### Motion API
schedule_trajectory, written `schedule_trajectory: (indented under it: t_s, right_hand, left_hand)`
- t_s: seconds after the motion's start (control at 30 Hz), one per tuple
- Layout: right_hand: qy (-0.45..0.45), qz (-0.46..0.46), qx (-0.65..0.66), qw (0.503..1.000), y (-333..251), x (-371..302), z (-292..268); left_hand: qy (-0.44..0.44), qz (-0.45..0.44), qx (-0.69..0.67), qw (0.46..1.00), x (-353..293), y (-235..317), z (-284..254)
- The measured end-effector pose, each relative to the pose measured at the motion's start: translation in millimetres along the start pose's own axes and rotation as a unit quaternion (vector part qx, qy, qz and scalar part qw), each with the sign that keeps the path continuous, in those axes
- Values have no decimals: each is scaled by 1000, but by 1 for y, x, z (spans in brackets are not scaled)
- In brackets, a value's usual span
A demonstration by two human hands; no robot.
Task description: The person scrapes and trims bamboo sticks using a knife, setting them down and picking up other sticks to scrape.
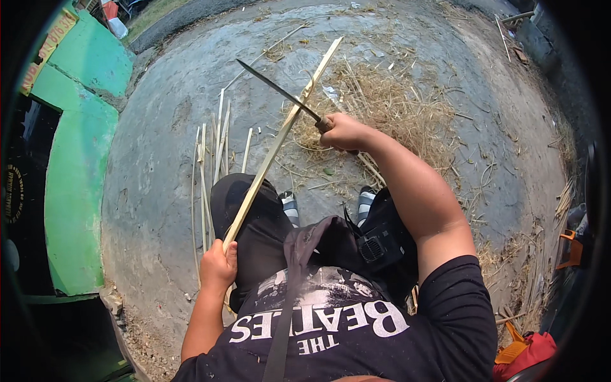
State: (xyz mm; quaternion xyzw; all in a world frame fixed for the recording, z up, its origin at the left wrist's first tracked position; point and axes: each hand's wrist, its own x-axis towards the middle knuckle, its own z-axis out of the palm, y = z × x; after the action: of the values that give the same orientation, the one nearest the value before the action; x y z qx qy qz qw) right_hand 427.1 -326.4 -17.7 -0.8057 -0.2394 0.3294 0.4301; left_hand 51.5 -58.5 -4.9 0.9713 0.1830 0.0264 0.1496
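My left hand (pixel 218 266) is closed around the near end of a long pale wooden strip (pixel 270 156), which looks like split bamboo. The strip slants up and away to the right, passing over my left thigh. In my right hand (pixel 347 132) is a knife (pixel 270 84) with a long, narrow dark blade and a wooden handle. Its blade lies across the strip's far part, the tip pointing to the far left. Whether the edge bites into the wood, I cannot tell.
Thin curled shavings (pixel 394 105) lie heaped on the grey concrete ground beyond my right hand. Several loose strips (pixel 202 175) lie beside my left leg. A green wall (pixel 79 172) stands at left. A black device (pixel 380 248) rests on my lap; an orange handle (pixel 572 248) shows at far right.
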Motion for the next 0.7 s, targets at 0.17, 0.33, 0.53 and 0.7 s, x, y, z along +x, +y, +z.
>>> schedule_trajectory:
  t_s: [0.17,0.33,0.53,0.7]
  right_hand:
    - [133,-246,-445,851,-11,-9,-12]
    - [336,-30,-343,877,23,4,-23]
    - [140,-37,-10,989,9,6,-3]
    - [169,-229,-431,856,-19,-21,6]
  left_hand:
    - [9,17,13,1000,6,-13,6]
    - [13,14,18,1000,7,-1,6]
    - [13,10,-2,1000,1,-2,4]
    - [11,14,6,1000,4,-4,5]
